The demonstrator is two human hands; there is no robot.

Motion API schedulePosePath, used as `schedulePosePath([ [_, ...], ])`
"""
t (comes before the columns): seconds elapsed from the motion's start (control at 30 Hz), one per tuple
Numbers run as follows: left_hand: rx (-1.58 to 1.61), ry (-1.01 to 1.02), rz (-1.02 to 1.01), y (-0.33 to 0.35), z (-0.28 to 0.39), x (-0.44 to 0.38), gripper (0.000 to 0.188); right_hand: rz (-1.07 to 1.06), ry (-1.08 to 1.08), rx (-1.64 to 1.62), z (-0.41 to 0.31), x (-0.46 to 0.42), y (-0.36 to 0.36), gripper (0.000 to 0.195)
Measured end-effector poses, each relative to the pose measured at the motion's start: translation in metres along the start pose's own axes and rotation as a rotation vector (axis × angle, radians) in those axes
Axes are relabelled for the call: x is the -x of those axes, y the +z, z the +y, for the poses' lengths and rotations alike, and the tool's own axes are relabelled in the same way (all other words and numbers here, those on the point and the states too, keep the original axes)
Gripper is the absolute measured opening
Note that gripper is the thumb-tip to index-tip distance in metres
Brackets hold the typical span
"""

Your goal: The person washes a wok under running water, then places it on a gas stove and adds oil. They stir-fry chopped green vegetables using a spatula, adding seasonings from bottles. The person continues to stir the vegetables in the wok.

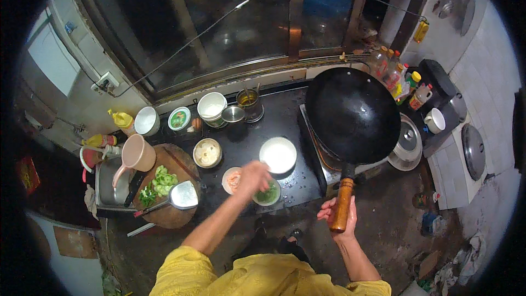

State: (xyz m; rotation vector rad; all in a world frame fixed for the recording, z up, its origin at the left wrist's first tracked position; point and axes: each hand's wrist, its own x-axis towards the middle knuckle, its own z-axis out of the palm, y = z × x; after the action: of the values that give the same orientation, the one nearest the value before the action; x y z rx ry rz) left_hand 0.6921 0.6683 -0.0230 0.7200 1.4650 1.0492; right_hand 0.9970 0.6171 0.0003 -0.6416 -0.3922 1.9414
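Observation:
Before me a black wok [353,115] sits on the gas stove [328,172], its wooden handle [342,205] pointing towards me. My right hand [347,218] is under and around that handle, thumb on its right side, fingers partly uncurled. My left hand [255,177], somewhat blurred, hovers over the counter between a white bowl [278,155], a small bowl of pinkish food [232,181] and a bowl of green food [268,192], partly covering the two small ones. Whether its fingers hold anything cannot be told. Further left stands a bowl of pale slices [207,153].
At left, a round wooden cutting board [176,220] bears cut green vegetables [164,181], a metal spatula [184,195] and a knife beside a pink dipper [138,153] and a sink [111,185]. Bowls and pots line the window; bottles [396,76] and a lidded pot [407,139] stand right of the wok.

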Motion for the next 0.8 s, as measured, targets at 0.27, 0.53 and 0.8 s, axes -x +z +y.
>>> schedulePosePath([
  [0.27,-0.567,0.370,0.617,-0.109,-0.040,-0.199,0.037,0.201,0.063,0.347,0.059,0.002,-0.019,0.038],
  [0.53,-0.762,0.497,0.660,-0.074,0.077,-0.216,0.033,0.267,0.057,0.418,0.078,-0.021,0.022,0.023],
  [0.8,-0.167,-0.044,0.376,-0.106,0.008,-0.249,0.034,0.231,0.121,0.586,0.095,-0.050,0.039,0.019],
])
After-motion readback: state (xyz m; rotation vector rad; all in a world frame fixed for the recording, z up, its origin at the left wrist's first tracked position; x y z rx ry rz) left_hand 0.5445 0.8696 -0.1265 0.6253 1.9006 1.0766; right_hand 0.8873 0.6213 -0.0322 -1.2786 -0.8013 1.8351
